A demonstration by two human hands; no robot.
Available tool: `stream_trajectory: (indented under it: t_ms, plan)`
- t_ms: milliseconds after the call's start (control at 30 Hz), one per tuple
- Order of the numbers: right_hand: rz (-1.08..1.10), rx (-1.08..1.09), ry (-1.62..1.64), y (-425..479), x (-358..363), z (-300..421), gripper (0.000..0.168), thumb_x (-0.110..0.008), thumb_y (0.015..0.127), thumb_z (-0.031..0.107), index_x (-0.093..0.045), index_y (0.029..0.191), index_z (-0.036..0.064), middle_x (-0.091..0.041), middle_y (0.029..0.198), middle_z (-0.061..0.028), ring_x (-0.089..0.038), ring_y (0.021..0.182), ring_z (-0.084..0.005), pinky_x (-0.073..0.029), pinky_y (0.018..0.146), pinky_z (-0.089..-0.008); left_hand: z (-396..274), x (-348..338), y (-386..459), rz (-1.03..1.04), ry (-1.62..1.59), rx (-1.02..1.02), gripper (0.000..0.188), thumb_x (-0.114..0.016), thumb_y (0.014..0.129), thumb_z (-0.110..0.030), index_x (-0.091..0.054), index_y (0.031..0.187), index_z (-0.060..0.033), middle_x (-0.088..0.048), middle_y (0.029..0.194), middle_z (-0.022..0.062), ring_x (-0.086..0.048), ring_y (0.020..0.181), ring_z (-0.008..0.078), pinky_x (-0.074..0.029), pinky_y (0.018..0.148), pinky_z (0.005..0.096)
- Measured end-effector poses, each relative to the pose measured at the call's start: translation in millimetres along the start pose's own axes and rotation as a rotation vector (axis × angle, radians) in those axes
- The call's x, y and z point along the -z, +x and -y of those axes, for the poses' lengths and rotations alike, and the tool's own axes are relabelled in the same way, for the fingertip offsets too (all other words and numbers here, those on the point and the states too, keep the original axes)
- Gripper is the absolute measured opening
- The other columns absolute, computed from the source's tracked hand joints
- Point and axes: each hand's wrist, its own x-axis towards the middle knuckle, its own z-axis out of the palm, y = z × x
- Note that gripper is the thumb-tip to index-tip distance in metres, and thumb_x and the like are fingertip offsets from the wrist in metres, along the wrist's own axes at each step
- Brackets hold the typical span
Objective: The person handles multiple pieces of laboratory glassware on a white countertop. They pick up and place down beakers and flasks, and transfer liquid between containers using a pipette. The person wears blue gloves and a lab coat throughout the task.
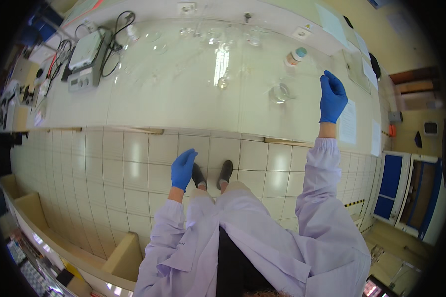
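My left hand (183,170), in a blue glove, hangs in front of the bench above the tiled floor. Its fingers are loosely bent, and nothing shows in them. My right hand (333,97), also gloved in blue, is raised over the right end of the white bench (163,100). Thumb and fingertips come close together there; whether something thin is between them cannot be made out. Left of that hand stands a glass beaker (280,93) with a spout. Farther back is a white bottle (293,58) with a teal cap and an orange label.
A grey hotplate stirrer (84,78) with black cables (115,46) stands at the bench's left. Clear glassware, including a flask (253,38), lines the back near a small white bottle (133,33). Another small glass piece (222,83) sits mid-bench. Printed sheets (347,122) are at the right.
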Motion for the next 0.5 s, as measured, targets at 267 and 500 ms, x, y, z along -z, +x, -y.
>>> stream_trajectory:
  t_ms: [267,500]
  plan:
    - [0.017,-0.132,-0.149,-10.1,21.2,-93.6,0.021,-0.077,0.089,0.009,-0.078,0.109,0.003,-0.076,0.101,-0.004,-0.067,0.086,-0.0091,-0.053,0.081,-0.0252,-10.3,-19.0,3.4,0.062,0.051,-0.013,0.032,-0.062,0.103,-0.014,-0.065,0.129,0.0046,-0.074,0.116,0.0119,-0.068,0.108,0.0179,-0.053,0.097,0.0301]
    - [0.1,-0.228,-0.186,-24.2,-3.5,-114.9,0.024,-0.075,0.089,0.014,-0.078,0.111,0.005,-0.076,0.101,-0.0063,-0.069,0.088,-0.0129,-0.055,0.082,-0.0279,-17.6,-20.4,-2.8,0.074,-0.013,-0.001,0.03,-0.062,0.102,-0.011,-0.067,0.127,0.0035,-0.074,0.117,0.0112,-0.069,0.11,0.0171,-0.052,0.099,0.0296]
